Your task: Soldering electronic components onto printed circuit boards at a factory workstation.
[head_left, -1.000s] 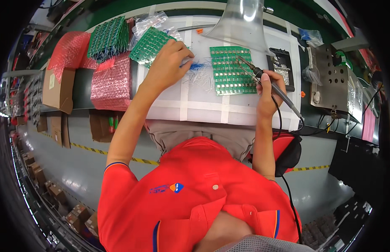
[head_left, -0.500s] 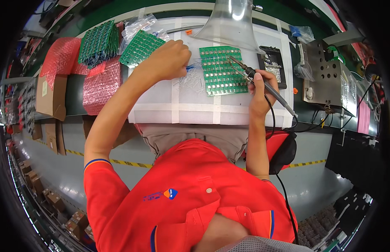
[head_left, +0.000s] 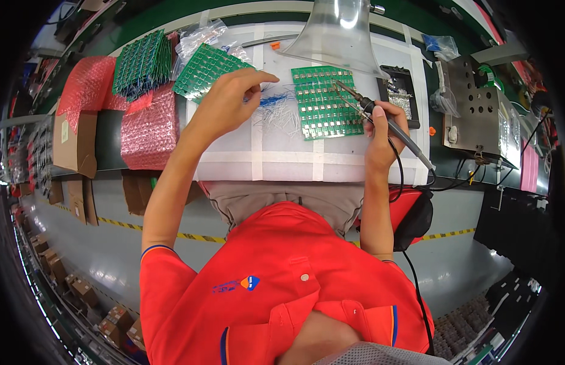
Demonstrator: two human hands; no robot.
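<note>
My right hand [head_left: 383,125] is closed around a soldering iron [head_left: 406,139] with a dark grip and grey rear; a second thin metal piece runs beside its tip. The tip end is over a green circuit board [head_left: 313,109] with rows of small square parts. My left hand [head_left: 230,100] is by a second green board [head_left: 209,68], its index finger stretched right and the other fingers bent. Nothing shows in it. Between the hand and the first board lie loose blue wires [head_left: 274,98] and white wires [head_left: 281,121].
At the left, wired boards [head_left: 142,64] are stacked near pink bubble wrap [head_left: 149,131] and a cardboard box [head_left: 75,143]. A clear funnel-shaped hood [head_left: 340,36] stands behind the board. A black tray [head_left: 410,91] of small metal parts and a perforated metal box [head_left: 477,115] are at the right.
My left hand has drawn back left from the wires, and its index finger has straightened. More blue wires show now. My right hand stays over the board with the soldering iron.
</note>
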